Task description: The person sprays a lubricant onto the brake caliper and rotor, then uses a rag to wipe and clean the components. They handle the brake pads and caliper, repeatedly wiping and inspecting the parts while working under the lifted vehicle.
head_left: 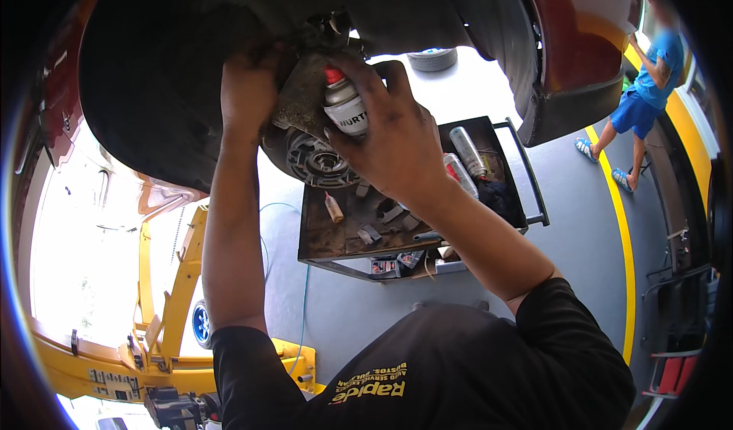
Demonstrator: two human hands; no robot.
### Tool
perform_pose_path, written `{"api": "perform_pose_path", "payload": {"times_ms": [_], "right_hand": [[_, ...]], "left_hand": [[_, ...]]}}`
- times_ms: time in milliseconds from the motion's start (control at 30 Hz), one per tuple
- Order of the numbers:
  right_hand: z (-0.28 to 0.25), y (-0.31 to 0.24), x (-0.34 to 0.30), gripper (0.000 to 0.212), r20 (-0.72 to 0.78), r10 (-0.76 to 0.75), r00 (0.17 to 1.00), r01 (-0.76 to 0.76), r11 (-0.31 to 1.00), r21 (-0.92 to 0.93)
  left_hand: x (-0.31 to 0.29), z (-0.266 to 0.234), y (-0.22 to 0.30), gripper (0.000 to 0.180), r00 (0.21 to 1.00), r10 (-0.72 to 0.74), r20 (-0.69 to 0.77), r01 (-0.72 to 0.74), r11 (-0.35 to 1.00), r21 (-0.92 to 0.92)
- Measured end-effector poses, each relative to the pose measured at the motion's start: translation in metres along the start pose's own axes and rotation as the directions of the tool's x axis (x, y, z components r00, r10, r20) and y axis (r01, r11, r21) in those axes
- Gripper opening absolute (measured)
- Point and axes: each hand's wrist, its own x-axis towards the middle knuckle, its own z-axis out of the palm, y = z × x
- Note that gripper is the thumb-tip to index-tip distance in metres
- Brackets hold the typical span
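The right hand (393, 140) grasped a red-topped spray can (345, 111) near the wheel hub (324, 163); the left hand (252, 82) lay to the can's left, its grip too shadowed to tell.

A spray can (347, 109) is held higher than the cart (322, 235); at its right, cans (468, 153) are laid, at its left a bottle (334, 208); lift (179, 300) seen leftward, person (649, 86) rightward.
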Motion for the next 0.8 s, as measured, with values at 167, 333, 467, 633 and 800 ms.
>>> {"api": "perform_pose_path", "payload": {"times_ms": [167, 333, 467, 633, 800], "right_hand": [[0.003, 0.005, 0.001, 0.083, 0.006, 0.002, 1.0, -0.001, 0.998, -0.064], [0.003, 0.003, 0.002, 0.081, 0.018, 0.027, 0.999, -0.026, 0.998, -0.049], [0.003, 0.004, 0.003, 0.082, 0.002, 0.032, 0.999, -0.032, 0.998, -0.061], [0.004, 0.006, 0.002, 0.083, 0.01, 0.021, 1.0, -0.021, 0.999, -0.026], [0.006, 0.009, 0.002, 0.082, -0.002, 0.01, 1.0, -0.01, 0.999, -0.044]], "left_hand": [[0.0, -0.005, -0.002, 0.043, 0.994, -0.107, 0.025, 0.107, 0.994, -0.016], [-0.008, -0.001, 0.01, 0.044, 0.993, 0.11, -0.046, -0.093, 0.956, 0.279], [-0.001, -0.001, 0.004, 0.042, 1.0, -0.019, 0.021, 0.017, 0.997, 0.073], [-0.002, -0.002, -0.021, 0.04, 0.995, -0.075, 0.072, 0.094, 0.939, -0.332], [-0.029, -0.012, -0.024, 0.04, 0.996, -0.046, -0.081, 0.031, 0.985, -0.171]]}}
